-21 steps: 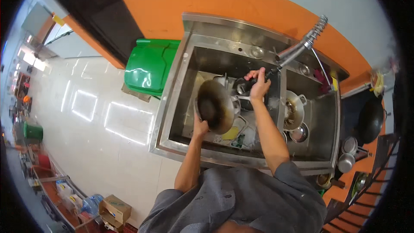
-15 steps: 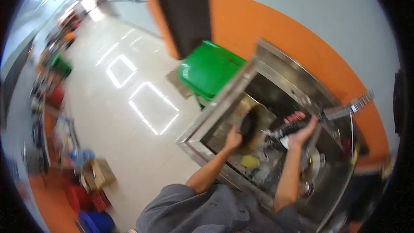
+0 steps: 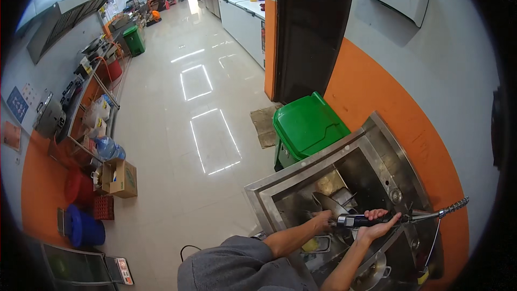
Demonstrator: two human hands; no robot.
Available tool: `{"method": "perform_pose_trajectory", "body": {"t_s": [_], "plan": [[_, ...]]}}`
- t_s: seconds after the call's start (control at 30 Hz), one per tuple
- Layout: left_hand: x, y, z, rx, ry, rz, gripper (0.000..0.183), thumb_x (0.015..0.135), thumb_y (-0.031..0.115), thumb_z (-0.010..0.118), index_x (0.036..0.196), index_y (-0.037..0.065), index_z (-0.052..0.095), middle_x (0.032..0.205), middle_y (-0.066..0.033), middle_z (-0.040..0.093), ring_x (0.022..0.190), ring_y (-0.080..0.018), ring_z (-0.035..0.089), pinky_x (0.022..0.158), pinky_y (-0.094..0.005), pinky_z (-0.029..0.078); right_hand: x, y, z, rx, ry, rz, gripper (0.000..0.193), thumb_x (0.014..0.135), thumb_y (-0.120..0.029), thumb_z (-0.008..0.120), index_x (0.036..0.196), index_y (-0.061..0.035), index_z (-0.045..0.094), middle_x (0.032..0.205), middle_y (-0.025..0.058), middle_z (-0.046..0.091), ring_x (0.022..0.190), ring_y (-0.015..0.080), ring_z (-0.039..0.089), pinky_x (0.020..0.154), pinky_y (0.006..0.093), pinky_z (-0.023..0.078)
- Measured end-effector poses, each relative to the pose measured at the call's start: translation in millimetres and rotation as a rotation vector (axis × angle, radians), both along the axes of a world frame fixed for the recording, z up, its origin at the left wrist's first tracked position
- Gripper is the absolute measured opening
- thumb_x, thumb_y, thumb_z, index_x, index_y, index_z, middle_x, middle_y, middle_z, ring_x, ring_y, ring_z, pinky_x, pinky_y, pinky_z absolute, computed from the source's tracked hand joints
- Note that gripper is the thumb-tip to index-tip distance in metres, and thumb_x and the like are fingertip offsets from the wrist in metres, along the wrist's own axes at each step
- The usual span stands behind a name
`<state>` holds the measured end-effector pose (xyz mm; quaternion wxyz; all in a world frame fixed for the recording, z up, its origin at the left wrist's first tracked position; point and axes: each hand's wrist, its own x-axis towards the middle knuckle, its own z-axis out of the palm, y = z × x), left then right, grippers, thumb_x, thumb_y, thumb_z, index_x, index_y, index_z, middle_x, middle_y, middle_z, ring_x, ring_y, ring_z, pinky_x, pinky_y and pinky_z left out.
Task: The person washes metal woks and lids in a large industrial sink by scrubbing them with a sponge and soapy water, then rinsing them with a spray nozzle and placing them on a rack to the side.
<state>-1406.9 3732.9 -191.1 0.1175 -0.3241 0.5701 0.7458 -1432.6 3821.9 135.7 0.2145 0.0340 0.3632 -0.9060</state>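
Head view: clamped on sprayer (image 3: 353,220) with right hand (image 3: 376,228); cannot tell grip of left hand (image 3: 322,220) at pan (image 3: 329,203). Best aimed inward.

Posture: both bare forearms reached forward and to the right, hands close together.
Left hand (image 3: 322,220) ended an outstretched left forearm (image 3: 293,240), fingers indistinct; right hand (image 3: 374,230) lay palm-up, fingers curled round, thumb extended rightward, with the right forearm (image 3: 347,267) angled up from below.
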Motion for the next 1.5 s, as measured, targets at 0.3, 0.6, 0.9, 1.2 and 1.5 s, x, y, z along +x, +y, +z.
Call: {"method": "perform_pose_trajectory", "body": {"t_s": [0.3,0.6,0.9,1.2,1.5], "plan": [[19,30,99,1.181,0.001,0.773,0.042,0.085,0.007,0.045,0.126,-0.003,0.038,0.110,-0.0235,0.055,0.095,-0.0375,0.061,0.082,-0.0614,0.048,-41,22,-46,0.059,0.148,-0.151,0.058,0.090,-0.062,0.045,0.063,-0.0109,0.041,0.055,0.0024,0.036,0.046,0.0140,0.034,0.049,0.0284,0.033],[77,36,116,0.649,0.042,0.643,0.068,0.085,0.004,0.048,0.142,0.006,0.013,0.119,-0.0229,0.053,0.101,-0.0426,0.059,0.080,-0.0683,0.047,-45,38,-55,0.102,0.140,0.026,0.061,0.090,-0.066,0.038,0.060,-0.0123,0.040,0.051,0.0009,0.034,0.044,0.0143,0.031,0.048,0.0292,0.031],[80,22,25,0.175,-0.115,0.625,0.038,0.081,0.017,0.056,0.110,-0.007,0.058,0.110,-0.0226,0.063,0.100,-0.0346,0.063,0.084,-0.0437,0.050,-45,41,-73,0.160,0.283,-0.132,0.059,0.095,-0.055,0.040,0.057,-0.0105,0.034,0.051,0.0016,0.031,0.044,0.0150,0.034,0.047,0.0297,0.033],[121,6,155,-0.202,-0.175,0.367,0.042,0.080,0.016,0.057,0.114,-0.009,0.052,0.105,-0.0221,0.062,0.095,-0.0301,0.063,0.077,-0.0389,0.050,-66,61,-87,0.300,0.288,-0.329,0.058,0.094,-0.054,0.043,0.057,-0.0103,0.033,0.052,0.0023,0.034,0.044,0.0144,0.035,0.046,0.0299,0.034],[139,-9,172,-0.315,-0.035,0.454,0.039,0.076,0.011,0.054,0.113,0.001,0.057,0.091,-0.0209,0.067,0.077,-0.0336,0.067,0.068,-0.0427,0.053,-72,62,-98,0.394,0.280,-0.383,0.056,0.095,-0.055,0.042,0.067,-0.0063,0.046,0.061,0.0075,0.047,0.054,0.0183,0.048,0.055,0.0312,0.044]]}}
